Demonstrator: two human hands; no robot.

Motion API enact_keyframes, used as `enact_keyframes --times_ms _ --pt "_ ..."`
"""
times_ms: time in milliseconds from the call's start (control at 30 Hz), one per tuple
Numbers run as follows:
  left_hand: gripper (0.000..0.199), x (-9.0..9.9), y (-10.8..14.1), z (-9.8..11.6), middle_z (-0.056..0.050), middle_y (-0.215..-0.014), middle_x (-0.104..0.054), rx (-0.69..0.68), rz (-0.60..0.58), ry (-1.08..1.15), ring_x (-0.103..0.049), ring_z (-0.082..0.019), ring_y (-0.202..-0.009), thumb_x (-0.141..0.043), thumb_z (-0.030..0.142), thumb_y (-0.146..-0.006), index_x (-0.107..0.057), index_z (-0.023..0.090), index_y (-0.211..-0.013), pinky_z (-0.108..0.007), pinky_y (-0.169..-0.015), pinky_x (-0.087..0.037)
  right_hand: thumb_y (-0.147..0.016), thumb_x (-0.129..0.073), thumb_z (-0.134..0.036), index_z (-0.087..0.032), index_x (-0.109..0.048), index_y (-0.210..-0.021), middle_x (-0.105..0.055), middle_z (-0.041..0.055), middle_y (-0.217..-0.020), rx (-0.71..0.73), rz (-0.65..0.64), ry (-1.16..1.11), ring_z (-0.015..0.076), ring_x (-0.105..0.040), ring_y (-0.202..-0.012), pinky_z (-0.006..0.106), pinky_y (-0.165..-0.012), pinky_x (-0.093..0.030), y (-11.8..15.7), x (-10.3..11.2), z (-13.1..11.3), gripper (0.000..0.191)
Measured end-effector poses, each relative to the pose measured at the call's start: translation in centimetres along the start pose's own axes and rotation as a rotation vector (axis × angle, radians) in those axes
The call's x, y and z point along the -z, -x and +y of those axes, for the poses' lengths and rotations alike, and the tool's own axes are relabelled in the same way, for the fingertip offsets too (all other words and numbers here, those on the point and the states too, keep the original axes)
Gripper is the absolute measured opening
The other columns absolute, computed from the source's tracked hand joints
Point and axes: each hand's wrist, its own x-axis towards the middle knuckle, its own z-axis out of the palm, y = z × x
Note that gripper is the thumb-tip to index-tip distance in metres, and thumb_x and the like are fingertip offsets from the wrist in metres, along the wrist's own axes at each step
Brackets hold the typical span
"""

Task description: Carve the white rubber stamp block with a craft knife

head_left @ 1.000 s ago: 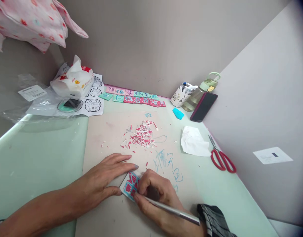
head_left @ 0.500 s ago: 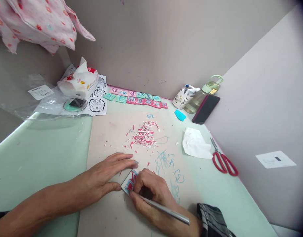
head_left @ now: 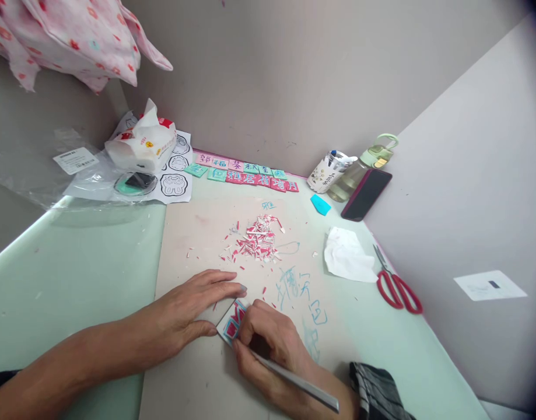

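Observation:
On the beige board (head_left: 184,233) lies a small white tile (head_left: 231,324) with red and blue marks. My left hand (head_left: 189,312) rests at the tile's left side, thumb and fingers spread apart, touching its edges. A slim silver pen-like tool (head_left: 298,382) is pinched in my right hand (head_left: 272,344), its tip hidden behind my fingers at the tile's right side. Beyond my hands is a pile of red and white shavings (head_left: 259,239). Blue characters are drawn on the board to the right.
Behind stand rows of carved pink, green and red tiles (head_left: 250,178). To the right are a pen cup (head_left: 324,173), bottle (head_left: 344,186), phone (head_left: 366,195), blue piece (head_left: 321,205), tissue (head_left: 349,255) and red-handled scissors (head_left: 399,289). A tissue pack (head_left: 143,146) sits back left.
The whole view has shifted slightly. My right hand and the tool have moved a little relative to the tile, and more of its red and blue marks shows.

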Motion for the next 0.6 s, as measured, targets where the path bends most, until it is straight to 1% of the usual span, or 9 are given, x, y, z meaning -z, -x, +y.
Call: enact_keyframes --times_ms 67,167,233,333,400,500,600 --pt "0.066 0.2 0.1 0.1 0.000 -0.167 -0.038 0.010 -0.004 -0.018 -0.029 -0.026 -0.156 -0.059 0.016 -0.098 -0.039 0.040 -0.156 -0.043 -0.126 -0.032 -0.088 -0.052 -0.009 -0.023 -0.043 -0.076 -0.050 -0.0022 -0.073 0.022 0.000 0.015 0.0136 -0.046 -0.068 0.023 -0.063 -0.035 0.0 -0.1 0.1 0.020" --pt "0.062 0.3 0.2 0.4 -0.001 -0.169 -0.034 0.020 -0.037 -0.056 -0.027 -0.029 -0.157 -0.058 0.024 -0.102 -0.037 0.040 -0.158 -0.048 -0.124 -0.034 -0.089 -0.051 -0.009 -0.023 -0.042 -0.078 -0.052 -0.0017 -0.074 0.052 -0.009 0.054 0.0142 -0.047 -0.070 0.023 -0.064 -0.037 0.0 -0.2 0.0 0.021" --pt "0.055 0.2 0.2 0.5 -0.002 -0.168 -0.037 0.009 -0.035 -0.088 -0.028 -0.029 -0.156 -0.054 0.029 -0.105 -0.039 0.039 -0.157 -0.048 -0.123 -0.036 -0.090 -0.050 -0.008 -0.023 -0.040 -0.078 -0.052 -0.0016 -0.074 0.082 0.001 0.080 0.0145 -0.048 -0.071 0.024 -0.065 -0.037 0.0 -0.3 -0.1 0.022" --pt "0.048 -0.2 -0.3 0.9 -0.002 -0.162 -0.046 -0.016 0.040 -0.151 -0.034 -0.026 -0.154 -0.046 0.023 -0.106 -0.047 0.036 -0.152 -0.045 -0.124 -0.036 -0.090 -0.049 -0.006 -0.024 -0.038 -0.080 -0.051 -0.0015 -0.074 0.129 0.015 0.119 0.0150 -0.048 -0.072 0.024 -0.065 -0.038 0.0 -0.3 -0.2 0.023" --pt "0.046 -0.5 -0.6 1.3 -0.002 -0.158 -0.052 -0.050 0.073 -0.190 -0.038 -0.023 -0.152 -0.044 0.019 -0.106 -0.050 0.033 -0.149 -0.043 -0.125 -0.034 -0.089 -0.049 -0.006 -0.024 -0.037 -0.081 -0.051 -0.0011 -0.075 0.139 0.003 0.140 0.0154 -0.049 -0.073 0.024 -0.065 -0.039 0.0 -0.2 -0.3 0.024" --pt "0.045 -0.6 -1.0 1.9 -0.004 -0.152 -0.059 -0.119 0.092 -0.234 -0.043 -0.021 -0.149 -0.043 0.016 -0.105 -0.051 0.027 -0.147 -0.043 -0.128 -0.028 -0.089 -0.047 -0.006 -0.025 -0.034 -0.080 -0.052 -0.0002 -0.075 0.134 -0.019 0.155 0.0159 -0.049 -0.074 0.024 -0.066 -0.040 -0.2 -0.1 -0.4 0.025" --pt "0.043 -0.5 -1.1 2.2 -0.004 -0.150 -0.061 -0.139 0.093 -0.259 -0.045 -0.022 -0.148 -0.044 0.016 -0.104 -0.051 0.024 -0.146 -0.045 -0.128 -0.027 -0.090 -0.047 -0.005 -0.025 -0.034 -0.080 -0.053 0.0003 -0.076 0.127 -0.032 0.162 0.0160 -0.048 -0.073 0.025 -0.067 -0.040 -0.3 0.0 -0.4 0.025"
